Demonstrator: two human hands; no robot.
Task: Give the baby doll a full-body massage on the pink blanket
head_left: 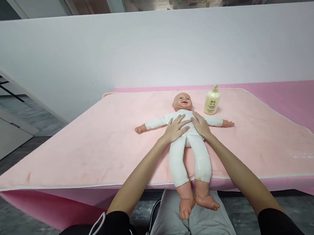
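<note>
A baby doll [191, 148] with a white cloth body lies on its back on a pink towel [112, 139], head toward the wall, arms stretched sideways. Its feet hang past the table's near edge, above my lap. My left hand [176, 129] rests flat on the left side of the doll's torso with fingers spread. On the right side of the torso lies my right hand [200, 125], its fingers extended and near those of my left. A pale yellow pump bottle [212, 101] stands upright on the towel, just beyond the doll's arm on the right.
Behind the table runs a white wall [161, 53] with glass above it. A darker pink cover [295, 102] shows under the towel at the right and along the front edge. My legs in grey trousers [200, 228] are below the near edge.
</note>
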